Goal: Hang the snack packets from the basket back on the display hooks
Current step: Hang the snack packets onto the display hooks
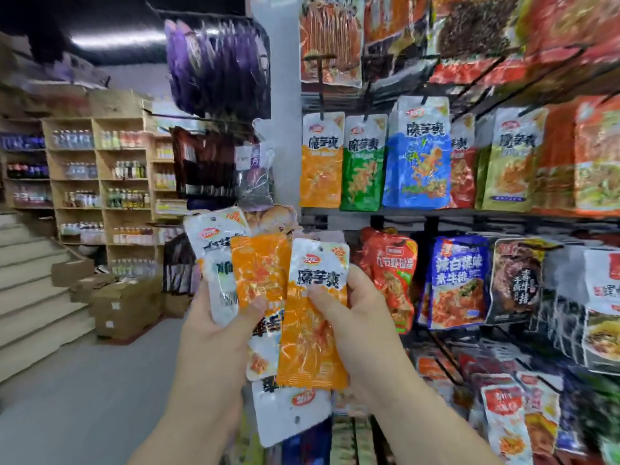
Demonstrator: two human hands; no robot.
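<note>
1. The right edge of the frame is smearing into blur, so the packs on the rack (pixel 523 216) there are hard to read. The hooks (pixel 321 67) are showing only as thin dark prongs.
2. At centre, the left hand (pixel 214 327) is gripping a bundle of packets (pixel 260 270), with its fingers hidden behind them. The packets are overlapping, so I cannot count them, and one is hanging upside down toward the bottom.
3. The right hand (pixel 355 317) is pinching an orange packet (pixel 315 330) just beside the bundle, with the thumb pressing its front and the fingers hidden behind.
4. Both forearms are running off the bottom edge.
5. At the left, wooden shelves (pixel 100 182) are holding bottles. Pale steps (pixel 30 280) are climbing at the far left, and cardboard boxes (pixel 124 307) are sitting on the grey floor (pixel 84 380).
</note>
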